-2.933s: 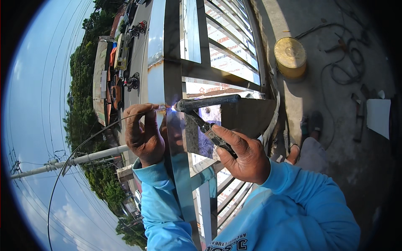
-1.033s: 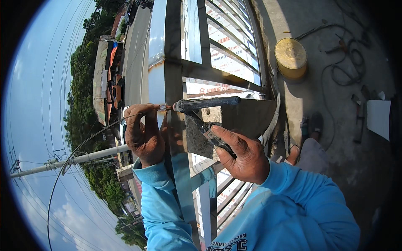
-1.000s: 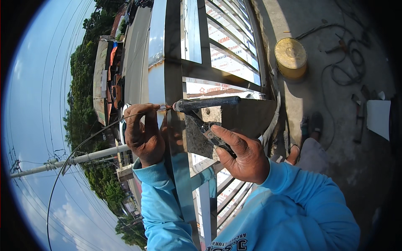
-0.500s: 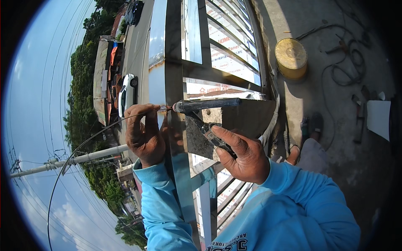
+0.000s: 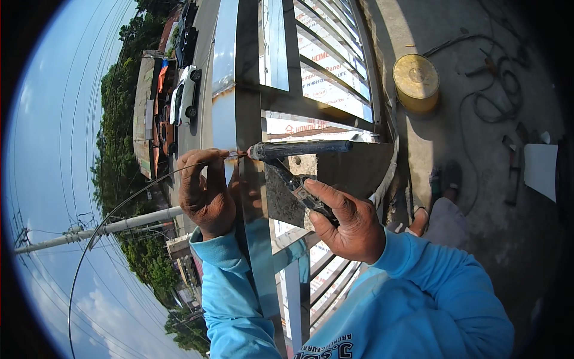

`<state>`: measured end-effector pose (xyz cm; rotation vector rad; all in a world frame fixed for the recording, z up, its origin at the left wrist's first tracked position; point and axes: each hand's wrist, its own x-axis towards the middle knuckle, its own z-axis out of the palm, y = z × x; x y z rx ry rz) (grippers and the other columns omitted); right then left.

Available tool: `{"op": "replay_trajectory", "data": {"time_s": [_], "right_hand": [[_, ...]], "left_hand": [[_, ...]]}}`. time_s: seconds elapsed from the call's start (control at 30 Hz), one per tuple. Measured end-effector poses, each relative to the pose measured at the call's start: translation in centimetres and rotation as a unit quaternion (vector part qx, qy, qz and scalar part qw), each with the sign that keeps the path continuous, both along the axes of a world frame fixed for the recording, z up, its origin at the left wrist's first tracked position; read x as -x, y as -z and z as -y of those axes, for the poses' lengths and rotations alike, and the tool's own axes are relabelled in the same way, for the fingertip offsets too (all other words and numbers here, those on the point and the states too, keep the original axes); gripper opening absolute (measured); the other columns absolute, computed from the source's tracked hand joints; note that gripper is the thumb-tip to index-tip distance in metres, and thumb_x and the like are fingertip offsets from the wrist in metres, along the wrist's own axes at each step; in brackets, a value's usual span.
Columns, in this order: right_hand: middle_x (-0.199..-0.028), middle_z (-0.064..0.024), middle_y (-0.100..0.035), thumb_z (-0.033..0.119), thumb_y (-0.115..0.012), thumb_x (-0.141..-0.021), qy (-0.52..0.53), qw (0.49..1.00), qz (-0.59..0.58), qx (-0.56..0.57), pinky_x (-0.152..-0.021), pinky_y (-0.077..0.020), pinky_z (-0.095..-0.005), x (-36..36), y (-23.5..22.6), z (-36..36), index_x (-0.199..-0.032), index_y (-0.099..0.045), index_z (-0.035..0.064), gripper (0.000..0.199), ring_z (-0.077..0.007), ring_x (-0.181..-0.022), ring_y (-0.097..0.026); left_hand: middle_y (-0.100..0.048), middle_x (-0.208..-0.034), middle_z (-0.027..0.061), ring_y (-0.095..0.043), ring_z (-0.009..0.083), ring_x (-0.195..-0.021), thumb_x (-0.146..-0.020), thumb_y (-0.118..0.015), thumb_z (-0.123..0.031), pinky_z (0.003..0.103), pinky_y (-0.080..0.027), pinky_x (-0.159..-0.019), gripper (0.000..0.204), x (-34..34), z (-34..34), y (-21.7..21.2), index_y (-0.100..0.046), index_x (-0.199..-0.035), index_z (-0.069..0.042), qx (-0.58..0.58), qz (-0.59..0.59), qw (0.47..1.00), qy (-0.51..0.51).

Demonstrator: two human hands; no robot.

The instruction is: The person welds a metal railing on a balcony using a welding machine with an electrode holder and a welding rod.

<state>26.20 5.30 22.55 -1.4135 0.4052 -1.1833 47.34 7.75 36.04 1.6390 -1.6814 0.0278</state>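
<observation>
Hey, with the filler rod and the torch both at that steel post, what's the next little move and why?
Probably restrike the arc at the joint. The left hand pinches the thin filler rod with its tip at the edge of the steel post, and the torch, gripped by the right hand, points at that same spot, yet no arc glow shows there.

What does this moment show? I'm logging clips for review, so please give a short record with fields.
Place: outdoors, high up at a metal railing, street below
Left hand: pinches a thin wire rod at the railing post
Right hand: grips the handle of a welding torch
Torch tip: meets the rod's end at the post
Spark: none visible
Nearby: yellow bucket, cables on concrete
</observation>
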Motion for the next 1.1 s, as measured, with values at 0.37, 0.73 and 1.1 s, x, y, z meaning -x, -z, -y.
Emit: {"op": "replay_trajectory", "data": {"time_s": [0.37, 0.73, 1.1], "right_hand": [[-0.108, -0.016, -0.071, 0.005, -0.071, -0.087, -0.008, 1.0, -0.002, 0.002, -0.071, -0.0605, -0.0384, 0.02, -0.1, 0.02, -0.146, -0.049, 0.0143, 0.063, -0.033, -0.085, -0.073], [-0.107, -0.0156, -0.071, 0.005, -0.07, -0.087, 0.0, 1.0, 0.008, -0.008, -0.071, -0.0607, -0.0379, -0.18, -0.03, 0.06, -0.146, -0.049, 0.0153, 0.063, -0.0333, -0.085, -0.073], [-0.104, -0.0145, -0.071, 0.005, -0.072, -0.085, -0.005, 1.0, -0.001, -0.007, -0.069, -0.0609, -0.0382, -0.19, 0.01, 0.11, -0.144, -0.051, 0.0166, 0.064, -0.0324, -0.08, -0.073]], "left_hand": [[-0.064, -0.106, 0.013, -0.064, 0.021, -0.098, -0.091, -0.057, 0.015, 0.035, -0.054, -0.09, 0.025, 0.14, 0.04, 0.0, -0.063, -0.112, 0.004, 0.012, -0.026, 1.0, -0.004], [-0.065, -0.109, 0.0152, -0.065, 0.0224, -0.098, -0.097, -0.056, 0.008, 0.04, -0.056, -0.089, 0.019, -0.16, -0.01, 0.12, -0.062, -0.115, 0.004, 0.015, -0.051, 0.999, 0.004], [-0.065, -0.108, 0.0141, -0.065, 0.0219, -0.099, -0.097, -0.057, 0.006, 0.037, -0.053, -0.092, 0.02, -0.31, -0.03, -0.08, -0.062, -0.116, 0.004, 0.004, -0.025, 1.0, 0.003]]}}
